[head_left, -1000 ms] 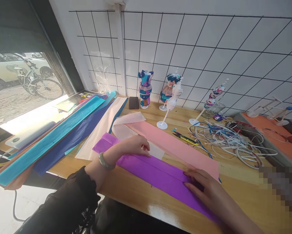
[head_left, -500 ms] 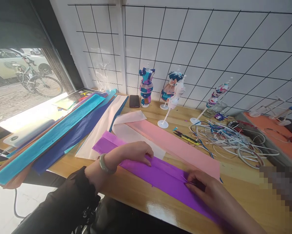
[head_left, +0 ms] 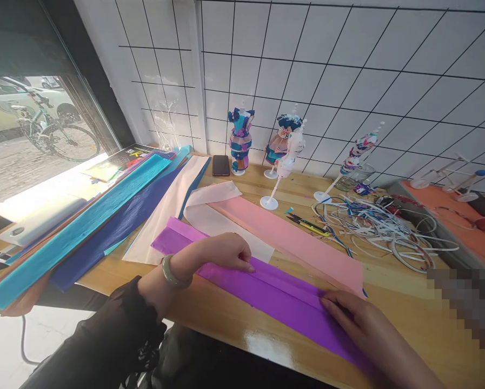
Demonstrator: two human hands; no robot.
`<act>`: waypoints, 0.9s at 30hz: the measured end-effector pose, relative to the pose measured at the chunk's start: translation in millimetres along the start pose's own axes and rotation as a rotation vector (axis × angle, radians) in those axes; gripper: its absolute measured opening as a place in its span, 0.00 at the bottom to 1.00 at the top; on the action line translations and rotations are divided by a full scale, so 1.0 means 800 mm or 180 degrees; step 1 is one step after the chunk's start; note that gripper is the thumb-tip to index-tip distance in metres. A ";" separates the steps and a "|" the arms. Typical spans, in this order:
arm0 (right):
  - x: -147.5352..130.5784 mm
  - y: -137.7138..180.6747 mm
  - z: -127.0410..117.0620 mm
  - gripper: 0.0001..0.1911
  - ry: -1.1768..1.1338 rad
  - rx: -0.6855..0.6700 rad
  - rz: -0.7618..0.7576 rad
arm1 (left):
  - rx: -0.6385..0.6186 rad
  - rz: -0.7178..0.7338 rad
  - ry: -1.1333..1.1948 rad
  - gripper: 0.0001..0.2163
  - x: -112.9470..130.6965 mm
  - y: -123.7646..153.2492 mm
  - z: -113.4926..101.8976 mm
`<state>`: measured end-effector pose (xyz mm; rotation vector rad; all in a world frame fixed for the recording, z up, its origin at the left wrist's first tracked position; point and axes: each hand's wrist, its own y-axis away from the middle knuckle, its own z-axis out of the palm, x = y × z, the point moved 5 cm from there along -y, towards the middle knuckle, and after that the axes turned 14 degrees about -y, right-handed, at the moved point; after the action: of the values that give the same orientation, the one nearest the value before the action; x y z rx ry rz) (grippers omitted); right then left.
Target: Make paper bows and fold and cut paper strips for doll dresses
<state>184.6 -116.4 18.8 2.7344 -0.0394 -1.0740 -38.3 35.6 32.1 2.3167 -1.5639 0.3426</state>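
A long purple paper strip [head_left: 291, 302] lies slantwise along the near side of the table, its far edge folded over in a narrow band. My left hand [head_left: 228, 253], with a pale green bangle at the wrist, rests on the strip; its fingers are curled and the thumb tip presses at the fold. Farther right, my right hand [head_left: 358, 316] pinches the folded edge between thumb and fingers. Just beyond the purple strip lie a pink paper strip [head_left: 299, 237] and a white paper strip [head_left: 230, 224], partly under it.
Blue paper strips [head_left: 84, 221] are piled at the left, overhanging the table edge. Several small mannequins [head_left: 240, 141] stand along the back near a phone [head_left: 220, 166]. Thread snips [head_left: 307, 223] and tangled strips [head_left: 372, 224] lie right, before an orange-topped box [head_left: 449, 208].
My right hand has moved a little rightward along the fold, and the folded band now lies flatter between my hands. My left hand stays at about the same place on the paper.
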 end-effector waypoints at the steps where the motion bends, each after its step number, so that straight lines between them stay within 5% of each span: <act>1: 0.000 0.001 0.000 0.20 0.0016 0.0014 0.0025 | -0.0007 0.0006 0.0003 0.15 0.000 0.000 0.000; 27: 0.043 0.067 -0.019 0.18 -0.0061 0.1249 -0.0163 | 0.0100 -0.0107 -0.0383 0.19 0.009 -0.006 0.002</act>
<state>222.6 -169.5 17.5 3.0836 -0.2049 -1.2189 -31.2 30.6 33.0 2.4254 -1.5831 0.2247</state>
